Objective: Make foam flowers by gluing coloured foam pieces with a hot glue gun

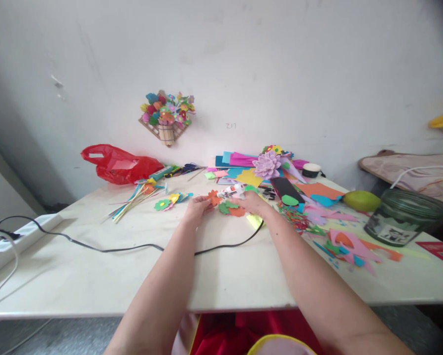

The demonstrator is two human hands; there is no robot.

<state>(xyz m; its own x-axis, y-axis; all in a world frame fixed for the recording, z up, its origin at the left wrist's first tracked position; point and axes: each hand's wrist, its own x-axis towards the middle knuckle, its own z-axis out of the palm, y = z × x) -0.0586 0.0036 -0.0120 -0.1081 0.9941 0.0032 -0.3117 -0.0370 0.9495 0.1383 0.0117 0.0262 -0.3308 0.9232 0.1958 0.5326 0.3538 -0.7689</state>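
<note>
Near the middle of the table, my left hand (pixel 199 207) pinches an orange flower-shaped cutout (pixel 213 198) at its left edge. My right hand (pixel 251 201) is wrapped round a white glue gun (pixel 231 191), whose tip points left at the orange flower. A black cord runs from below my right hand across the table to the left. Just beneath the glue gun lie a green flower cutout (pixel 226 207) and another orange piece (pixel 237 212). Left of my left hand are several finished-looking layered flowers (pixel 162 204).
A red plastic bag (pixel 119 165) and thin sticks (pixel 130 204) lie at the left, with a power strip (pixel 27 236) nearer the edge. Coloured sheets, a purple flower (pixel 267 164), scraps (pixel 350 244) and a green glass jar (pixel 402 217) occupy the right.
</note>
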